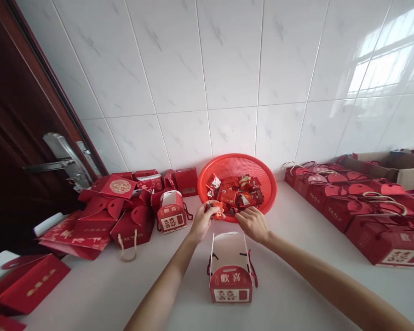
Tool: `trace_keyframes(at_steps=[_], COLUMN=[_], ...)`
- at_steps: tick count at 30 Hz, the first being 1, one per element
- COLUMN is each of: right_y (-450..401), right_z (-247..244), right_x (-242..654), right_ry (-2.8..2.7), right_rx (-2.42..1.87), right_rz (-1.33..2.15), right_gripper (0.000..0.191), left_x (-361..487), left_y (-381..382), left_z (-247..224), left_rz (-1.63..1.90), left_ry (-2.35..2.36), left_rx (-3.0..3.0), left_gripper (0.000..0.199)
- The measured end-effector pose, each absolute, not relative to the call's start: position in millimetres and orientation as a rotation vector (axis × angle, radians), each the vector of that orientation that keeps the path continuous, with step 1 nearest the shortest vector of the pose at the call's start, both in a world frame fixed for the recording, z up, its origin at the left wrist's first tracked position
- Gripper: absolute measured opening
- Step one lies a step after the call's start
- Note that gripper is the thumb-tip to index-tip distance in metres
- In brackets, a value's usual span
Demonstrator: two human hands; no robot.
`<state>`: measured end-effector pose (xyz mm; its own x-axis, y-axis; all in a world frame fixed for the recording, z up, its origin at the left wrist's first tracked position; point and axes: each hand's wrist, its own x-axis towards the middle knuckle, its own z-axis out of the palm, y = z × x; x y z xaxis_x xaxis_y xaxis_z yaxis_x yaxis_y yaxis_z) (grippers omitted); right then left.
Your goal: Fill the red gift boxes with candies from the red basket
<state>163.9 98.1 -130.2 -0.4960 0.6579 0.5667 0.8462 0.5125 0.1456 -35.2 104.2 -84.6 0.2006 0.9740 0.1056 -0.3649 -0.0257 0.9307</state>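
Observation:
A red plastic basket (272,195) holds a heap of wrapped candies (229,196) in red, brown and white wrappers. At its front left rim, my left hand (203,220) is closed around a few candies (218,210) with red-orange wrapping. My right hand (252,224) reaches over the front rim, its fingers curled down by the candies; what the fingertips pinch, if anything, is hidden. Between my forearms stands a red and white gift box (231,286) with its top open, a dark red cord handle at the side and Chinese characters on the front.
Several red gift boxes (131,225) crowd the left, beside a smaller closed box (172,216). Rows of closed red boxes (345,202) line the right, with a cardboard carton (412,177) behind. A tiled wall (232,82) backs the white tabletop (189,294); a dark door (24,101) stands left.

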Motion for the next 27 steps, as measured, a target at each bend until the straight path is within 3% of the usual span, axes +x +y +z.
trace_keyframes(at_steps=[9,14,19,22,27], right_y=[138.5,141.7,125.8,118.3,130.5], right_z=[-137.6,-133.7,-129.2,-124.4,-107.3], right_x=[151.3,151.6,161.6,165.3,169.5], right_ry=[-2.296,-2.326,-2.373,-2.295,-2.0], right_rx=[-1.353,-1.343,-1.222,-1.121,-1.42], right_rz=[-0.504,-0.428,-0.335,-0.223,-0.112], right_gripper=[0.022,0.009,0.022,0.016,0.018], left_x=[-33.6,-33.6,-32.1,-31.3,-30.8], left_y=[105.3,105.0,101.3,101.5,104.5], left_z=[-110.4,-120.0,-123.7,-124.4,-129.0], left_rz=[1.134,1.101,1.071,1.076,1.086], left_ry=[0.846,0.863,0.858,0.849,0.844], left_rx=[1.152,1.187,1.211,1.218,1.221], left_gripper=[0.037,0.038,0.031,0.029,0.03])
